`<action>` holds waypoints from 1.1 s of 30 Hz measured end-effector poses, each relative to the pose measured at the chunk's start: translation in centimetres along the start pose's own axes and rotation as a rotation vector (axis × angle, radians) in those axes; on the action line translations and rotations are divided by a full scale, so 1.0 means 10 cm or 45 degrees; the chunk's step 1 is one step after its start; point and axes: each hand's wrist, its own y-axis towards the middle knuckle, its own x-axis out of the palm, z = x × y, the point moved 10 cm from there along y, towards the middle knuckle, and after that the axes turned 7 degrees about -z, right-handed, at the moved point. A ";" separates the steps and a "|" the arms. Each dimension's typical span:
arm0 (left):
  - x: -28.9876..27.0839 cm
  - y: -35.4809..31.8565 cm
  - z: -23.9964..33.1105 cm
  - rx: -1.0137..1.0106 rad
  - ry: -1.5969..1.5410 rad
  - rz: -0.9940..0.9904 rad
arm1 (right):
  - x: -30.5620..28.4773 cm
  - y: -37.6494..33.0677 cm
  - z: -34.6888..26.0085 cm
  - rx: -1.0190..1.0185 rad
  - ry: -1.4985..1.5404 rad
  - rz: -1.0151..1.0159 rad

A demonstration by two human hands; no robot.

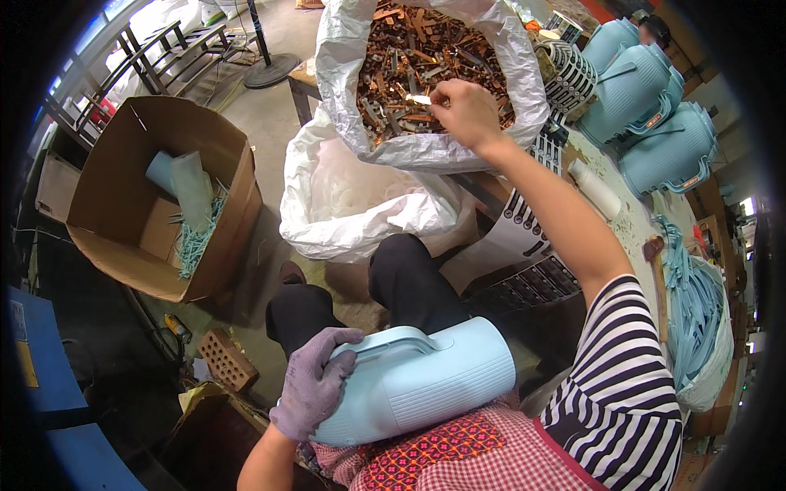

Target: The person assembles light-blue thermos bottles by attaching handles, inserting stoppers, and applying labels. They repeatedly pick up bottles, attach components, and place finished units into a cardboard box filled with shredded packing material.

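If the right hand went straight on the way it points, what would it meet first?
The right hand would probably meet the coppery pieces in the white sack, though its height above them is unclear.

Posture: seated, knees bent, both thighs [417, 290] forward. Left hand [309, 389]: grey-purple glove, at left edge of lap, fingers curled in a grip; bare left forearm [267, 463] below it. Right arm [565, 211]: reached well forward and angled inward, black-and-white striped sleeve [618, 352] above elbow. Right hand [471, 114]: ungloved, thumb and index finger pinched, remaining fingers folded.
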 end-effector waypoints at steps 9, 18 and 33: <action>-0.05 0.07 -0.12 -0.027 -0.176 0.005 | -0.20 -1.43 -1.75 -0.478 0.755 -0.466; -0.04 0.12 -0.15 -0.103 -0.126 -0.072 | -0.19 -1.82 -2.23 -0.590 0.737 -0.685; -0.08 0.13 -0.20 -0.004 -0.137 -0.041 | -0.16 -2.08 -2.13 -0.509 0.866 -0.412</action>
